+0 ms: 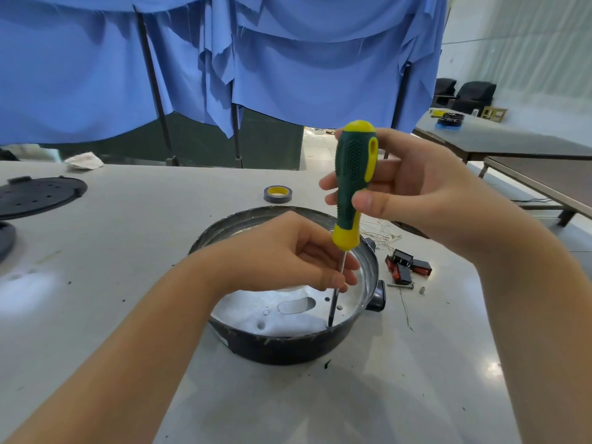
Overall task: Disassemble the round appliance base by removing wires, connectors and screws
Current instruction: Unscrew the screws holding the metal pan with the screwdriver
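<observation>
While the right hand [413, 190] wraps its grip around the green-and-yellow handle of the screwdriver [352, 184], the left hand [288, 251] pinches the shaft lower down. Below both hands sits the round appliance base [288, 344] on the table [128, 267], the tool's tip touching its silver floor. Right of the left hand lie black and red connectors [408, 267]; beyond it, a tape roll [277, 194].

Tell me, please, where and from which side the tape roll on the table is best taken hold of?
The tape roll lies flat on the table, hole up, with bare surface all round. Probably best to come from above and pinch its wall, one finger in the hole and the thumb on the outer rim. Both hands are busy with the screwdriver, so one must let go first.
</observation>
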A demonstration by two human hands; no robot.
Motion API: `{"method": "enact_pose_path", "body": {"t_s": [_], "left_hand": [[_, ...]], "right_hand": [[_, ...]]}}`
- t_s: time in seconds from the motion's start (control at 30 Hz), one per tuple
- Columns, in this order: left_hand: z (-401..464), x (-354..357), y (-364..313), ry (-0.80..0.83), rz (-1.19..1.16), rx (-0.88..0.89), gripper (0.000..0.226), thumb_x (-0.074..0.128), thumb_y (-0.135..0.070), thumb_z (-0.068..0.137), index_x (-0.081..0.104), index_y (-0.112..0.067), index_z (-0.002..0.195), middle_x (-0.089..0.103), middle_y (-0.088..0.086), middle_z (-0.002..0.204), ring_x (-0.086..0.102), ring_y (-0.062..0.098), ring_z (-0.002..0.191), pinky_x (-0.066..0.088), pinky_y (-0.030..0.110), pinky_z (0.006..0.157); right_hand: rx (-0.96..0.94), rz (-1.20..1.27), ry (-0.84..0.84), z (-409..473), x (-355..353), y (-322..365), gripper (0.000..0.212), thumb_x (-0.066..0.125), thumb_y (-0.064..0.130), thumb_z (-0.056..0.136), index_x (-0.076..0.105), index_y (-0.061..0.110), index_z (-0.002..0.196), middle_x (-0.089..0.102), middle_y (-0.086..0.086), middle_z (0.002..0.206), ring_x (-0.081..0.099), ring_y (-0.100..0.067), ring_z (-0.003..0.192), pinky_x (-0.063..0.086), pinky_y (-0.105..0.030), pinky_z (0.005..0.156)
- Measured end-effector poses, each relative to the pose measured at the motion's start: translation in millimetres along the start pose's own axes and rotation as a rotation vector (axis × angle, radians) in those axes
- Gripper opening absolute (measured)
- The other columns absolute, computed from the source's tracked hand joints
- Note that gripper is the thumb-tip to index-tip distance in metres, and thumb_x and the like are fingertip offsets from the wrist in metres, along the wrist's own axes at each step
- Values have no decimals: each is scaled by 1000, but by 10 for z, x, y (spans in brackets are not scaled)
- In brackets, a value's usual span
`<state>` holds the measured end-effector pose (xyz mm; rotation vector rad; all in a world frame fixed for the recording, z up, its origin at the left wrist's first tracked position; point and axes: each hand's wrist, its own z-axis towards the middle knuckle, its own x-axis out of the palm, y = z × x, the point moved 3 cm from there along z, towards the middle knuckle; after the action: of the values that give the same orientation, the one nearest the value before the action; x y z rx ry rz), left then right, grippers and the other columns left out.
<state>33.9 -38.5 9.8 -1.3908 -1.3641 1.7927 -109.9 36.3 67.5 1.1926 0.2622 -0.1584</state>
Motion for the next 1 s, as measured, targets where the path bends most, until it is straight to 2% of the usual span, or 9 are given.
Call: {"method": "enact_pose_path", "body": {"t_s": [0.1,0.2,0.37,0.5,0.6,0.7,0.83,0.9,1.0], "left_hand": [[7,24,12,14,24,-7,19,68,-2,87,72,-9,104,77,3,96,73,16,93,57,26,85],[16,34,2,-31,47,-13,13,71,-3,85,74,-11,94,77,5,89,74,16,86,56,19,75],[39,41,-8,-95,98,6,9,75,-5,81,75,-10,88,77,5,81,74,17,76,57,20,71],[38,37,-9,-108,124,17,7,77,-6,79,75,-9,85,76,3,78,73,16,74,58,20,70],[41,32,-23,-110,142,27,6,78,-6,78,75,-11,80,76,3,77,73,16,71,58,21,69],[39,23,-30,-115,163,26,6,80,-10,77,74,-8,77,75,4,74,72,16,69,57,20,68],[39,40,-43,-121,208,41,13,81,-14,77,72,-5,79,75,4,72,72,17,69,58,23,69],[40,52,-48,-131,218,52,16,81,-14,77,70,-3,80,74,6,73,72,18,69,59,28,72],[43,54,-45,-143,248,47,18,80,-16,77,70,-3,81,74,7,73,72,20,70,58,34,74]], "right_hand": [[2,35,18,2,-8,-27,62,62,1,79,43,10,137,71,-11,113,69,-24,104,54,-30,85],[19,35,20,11,-11,-50,60,62,0,81,44,13,136,71,-8,114,68,-24,105,55,-29,84],[62,-184,-66,40,7,-41,59,82,27,68,57,24,122,72,1,103,71,-22,92,58,-32,82],[27,-332,-138,44,24,-23,51,77,42,60,67,24,107,70,-7,105,65,-31,94,54,-37,86],[-2,-304,-98,26,13,-3,49,76,35,62,66,20,108,71,-10,102,69,-27,92,57,-38,86],[13,-154,-2,-2,-5,-6,48,71,19,70,61,17,117,74,-3,102,71,-21,95,58,-31,84],[37,-18,100,-34,-9,-9,49,64,-1,81,53,11,127,73,-6,104,69,-22,102,55,-26,82],[55,-65,83,-18,-8,-14,46,67,6,77,58,18,120,73,-2,102,70,-19,99,55,-25,80],[46,-231,15,23,24,-32,38,83,30,68,65,26,101,71,13,89,68,-5,87,52,-17,74]]}}
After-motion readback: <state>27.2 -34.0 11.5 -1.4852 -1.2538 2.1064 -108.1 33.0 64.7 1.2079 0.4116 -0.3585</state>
